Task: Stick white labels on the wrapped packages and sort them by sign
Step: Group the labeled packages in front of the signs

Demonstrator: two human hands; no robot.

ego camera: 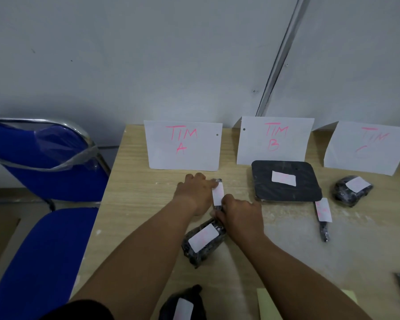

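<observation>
The pale wood-grain surface [148, 204] carries standing paper signs along the wall. The white paper sign lettered TIM A in pink [183, 145] stands straight beyond both hands, and the TIM B sign [274, 139] is to its right. A flat black wrapped package [286, 192], already labelled, lies before that second sign, well apart from the work. A lumpy black wrapped bundle [203, 241], also labelled, lies between the forearms, just beside the right wrist.

The left hand [198, 188] comes in from the left, its fingers curled onto the far end of a slim black wrapped package [217, 207]. The right hand [240, 213] closes round the near end from the right. The package lies between the two hands, near the TIM A sign, with its long axis pointing away from the person toward that sign. A narrow white label [218, 194] runs along the same axis on its top, between the two sets of fingers.

The label probably needs smoothing lengthwise. The right hand is better placed to stroke it down while the left pins the far end.
</observation>
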